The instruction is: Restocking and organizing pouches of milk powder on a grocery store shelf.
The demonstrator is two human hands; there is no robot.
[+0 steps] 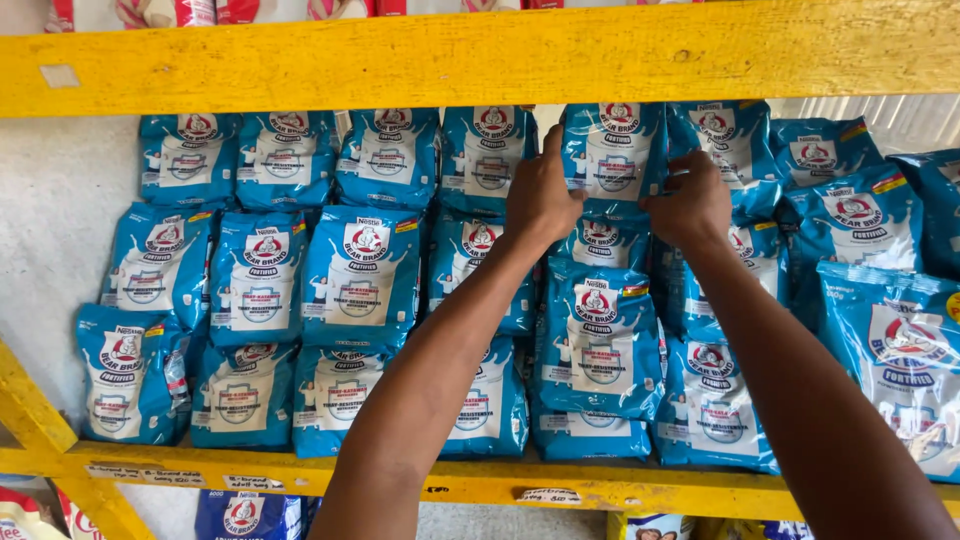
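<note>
A: Where the yellow shelf edge (pixel 480 485) runs nearest the camera, what comes first?

B: Both forearms cross over it, reaching up and inward. Under them, blue-and-white pouches (pixel 360 270) stand in packed, overlapping rows on the shelf.

A: And the hands?

B: Farther in, the left hand (pixel 540 195) grips the left edge of the top blue pouch (pixel 615 150), thumb in front and fingers curled around behind it. The right hand (pixel 692 205) pinches the same pouch at its right side, fingers bent over the edge. Neither hand is spread flat.

A: Where does that pouch sit?

B: In the uppermost row, right of centre, upright, its top just under the upper yellow beam (pixel 480 55), touching the neighbouring pouches on either side and overlapping the one below.

A: Beyond that?

B: A pale wall (pixel 60 200) at left, and red-and-white packs (pixel 170 12) above the beam.
</note>
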